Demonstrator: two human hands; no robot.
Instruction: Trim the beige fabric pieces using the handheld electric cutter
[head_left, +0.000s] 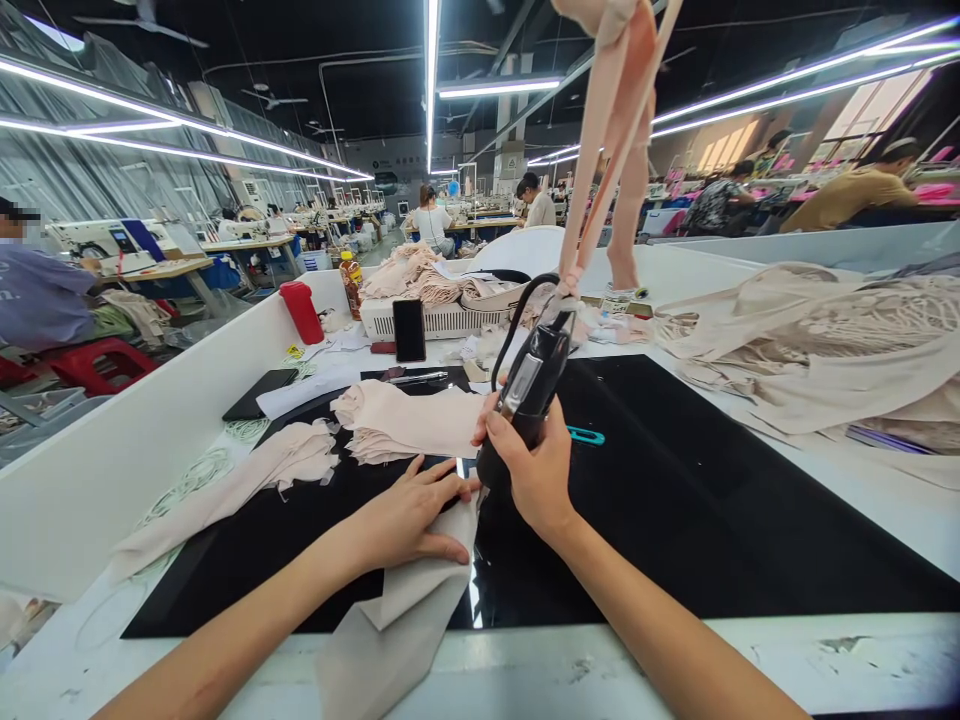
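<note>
I note the right hand (536,465) wrapped round the black power tool (541,370), seemingly solid and weighty, best held by its barrel. The left hand (416,515), fingers spread, presses the beige cloth (405,630) beneath it: apparently thin, limp, apt to shift.

Over the feed I see the left hand (416,515) and the right hand (538,475), both bare, with slim fingers (446,489). The wrists (574,535) are bare as well, narrow and smoothly rounded. I can follow the left forearm (262,600) and the right forearm (652,620), each uncovered and widening evenly downward; anything worn higher up lies outside my view.
</note>
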